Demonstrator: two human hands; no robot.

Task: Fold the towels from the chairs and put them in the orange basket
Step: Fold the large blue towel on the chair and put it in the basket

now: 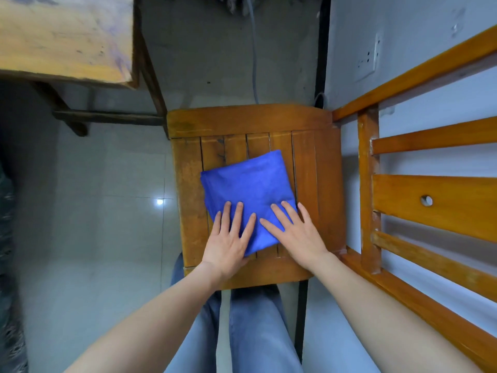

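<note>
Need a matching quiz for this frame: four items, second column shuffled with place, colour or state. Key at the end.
Column one:
1. towel
2. table
3. wall socket
4. left hand

Column two:
A. top left corner of the view
B. white, upper right
C. blue, folded, lying on the chair seat
D. fingers straight, pressing the near left part of the cloth

Pairs: 1-C, 2-A, 3-B, 4-D

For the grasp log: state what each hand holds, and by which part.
Nothing is gripped: left hand and right hand press flat on the near end of the blue towel.
</note>
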